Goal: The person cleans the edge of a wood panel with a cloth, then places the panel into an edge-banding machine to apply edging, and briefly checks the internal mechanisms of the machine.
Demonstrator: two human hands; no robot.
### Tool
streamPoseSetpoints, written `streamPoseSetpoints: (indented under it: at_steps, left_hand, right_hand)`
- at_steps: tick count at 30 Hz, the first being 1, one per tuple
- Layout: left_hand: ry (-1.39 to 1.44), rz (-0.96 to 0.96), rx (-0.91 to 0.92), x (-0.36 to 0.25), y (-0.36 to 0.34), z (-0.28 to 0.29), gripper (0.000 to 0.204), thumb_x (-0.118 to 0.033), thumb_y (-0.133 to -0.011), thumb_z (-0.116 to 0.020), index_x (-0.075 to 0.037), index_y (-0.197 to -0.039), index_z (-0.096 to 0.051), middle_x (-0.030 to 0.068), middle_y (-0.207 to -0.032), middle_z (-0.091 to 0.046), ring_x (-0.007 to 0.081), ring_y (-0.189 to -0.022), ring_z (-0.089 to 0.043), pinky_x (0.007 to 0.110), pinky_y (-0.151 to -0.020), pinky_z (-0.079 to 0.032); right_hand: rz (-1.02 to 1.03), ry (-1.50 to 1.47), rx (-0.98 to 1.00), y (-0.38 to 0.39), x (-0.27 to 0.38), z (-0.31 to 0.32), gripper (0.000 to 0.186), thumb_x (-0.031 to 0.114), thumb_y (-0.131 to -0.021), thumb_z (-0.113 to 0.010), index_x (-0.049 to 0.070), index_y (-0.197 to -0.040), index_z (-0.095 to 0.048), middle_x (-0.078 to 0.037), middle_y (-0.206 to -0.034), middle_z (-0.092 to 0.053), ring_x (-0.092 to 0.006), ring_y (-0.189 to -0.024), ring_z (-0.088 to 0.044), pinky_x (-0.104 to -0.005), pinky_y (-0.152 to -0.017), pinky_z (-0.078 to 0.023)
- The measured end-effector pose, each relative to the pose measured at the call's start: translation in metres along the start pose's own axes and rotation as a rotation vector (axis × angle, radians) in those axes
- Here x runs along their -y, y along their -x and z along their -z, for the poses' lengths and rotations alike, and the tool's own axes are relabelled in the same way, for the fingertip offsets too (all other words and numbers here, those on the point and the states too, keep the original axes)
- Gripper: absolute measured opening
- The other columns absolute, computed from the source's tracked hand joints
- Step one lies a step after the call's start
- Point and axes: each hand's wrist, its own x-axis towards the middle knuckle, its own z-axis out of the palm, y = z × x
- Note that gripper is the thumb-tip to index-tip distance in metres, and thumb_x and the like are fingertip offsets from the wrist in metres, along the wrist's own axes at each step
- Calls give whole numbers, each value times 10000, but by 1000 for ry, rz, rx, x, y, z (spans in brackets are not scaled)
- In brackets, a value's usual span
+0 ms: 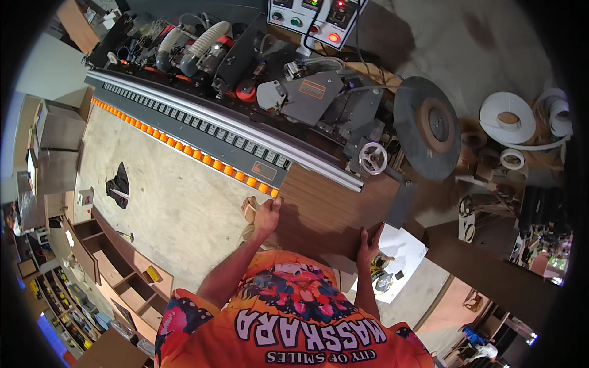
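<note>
Head view: brown wood-grain panel [322, 211] lies at the near right end of a long machine [196, 135], just beside its row of orange rollers [178, 145]. Left hand [267, 217] curled, clamped on panel's left edge. Right hand [368, 247] at its right edge, thumb apart from fingers; cannot tell whether it grips underneath.

We look down into a woodworking workshop. Across the top runs a long edge-banding machine [227, 127] with a silver rail, orange rollers and hoses, its control box [325, 26] showing lit lamps. We see rolls of edging tape [492, 112] at right, a bare concrete floor [165, 175], and at lower left an open wooden cabinet frame [140, 256] divided into compartments.
</note>
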Motion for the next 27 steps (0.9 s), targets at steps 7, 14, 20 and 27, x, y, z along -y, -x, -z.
streamPoseSetpoints:
  at_steps: [7, 14, 20, 27]
  left_hand:
    - [-11, 84, 71, 11, -12, 10, 677, -612, -1035, -369, -13, -1066, -682, 308, -989, -688, 527, -1030, -621, 585, -916, -459]
    - [2, 84, 3, 43, -28, 7, 694, -621, -1022, -396, 17, -993, -668, 300, -937, -677, 509, -975, -625, 555, -856, -453]
    - [-35, 222, 154, 39, -36, 29, 681, -657, -1016, -317, -114, -1184, -693, 248, -1128, -709, 473, -1148, -614, 563, -1048, -399]
    - [47, 212, 116, 38, -39, 50, 681, -651, -1012, -349, -78, -1175, -679, 280, -1102, -701, 501, -1107, -625, 588, -955, -464]
  right_hand:
    - [8, -46, -1, 0, -11, -15, 855, 437, -974, -667, 100, -1628, -232, -204, -1638, -329, -318, -1531, -287, -377, -1220, -261]
    - [17, -91, 25, 2, -2, -30, 833, 379, -984, -671, 80, -1626, -232, -161, -1660, -302, -295, -1528, -283, -397, -1228, -236]
    - [4, -110, 31, 6, 9, -41, 800, 375, -996, -655, 78, -1621, -253, -162, -1653, -318, -297, -1522, -298, -398, -1214, -272]
    - [64, -74, -16, 11, 20, -59, 757, 377, -1011, -626, 73, -1612, -281, -170, -1633, -357, -297, -1503, -341, -408, -1188, -318]
